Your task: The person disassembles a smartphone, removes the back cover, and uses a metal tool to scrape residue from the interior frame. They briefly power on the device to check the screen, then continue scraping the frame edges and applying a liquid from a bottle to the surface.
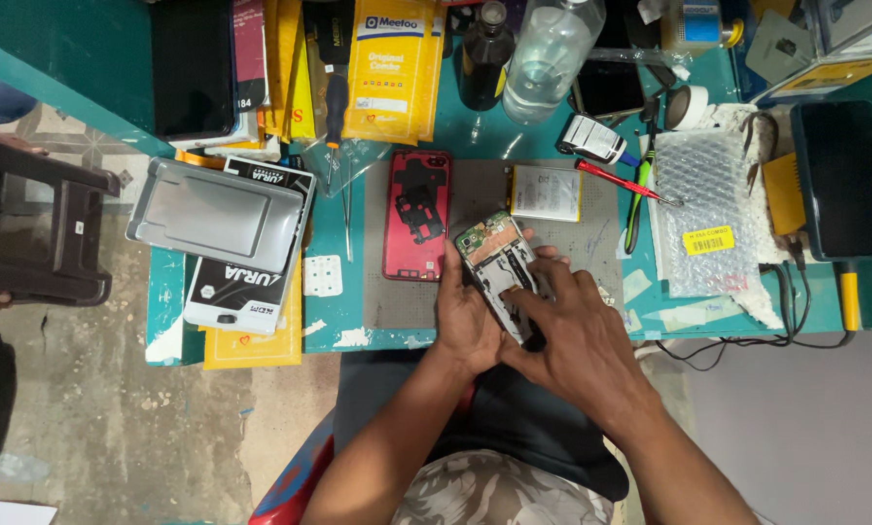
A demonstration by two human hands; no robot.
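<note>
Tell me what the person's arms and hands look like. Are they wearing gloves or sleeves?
No gloves and no sleeves in view. The left hand and right hand are bare, and both forearms are bare as far as the picture shows. I see no watch, ring or bracelet on them. Below the arms there is a dark top and camouflage-patterned clothing on the lap.

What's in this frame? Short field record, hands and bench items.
left hand: cradles opened phone from below
right hand: fingers press on phone's exposed inside
red back cover: flat on grey mat, left of phone
battery: on mat, above phone
red-handled screwdriver: right of battery
bubble wrap: right side of teal table
</note>
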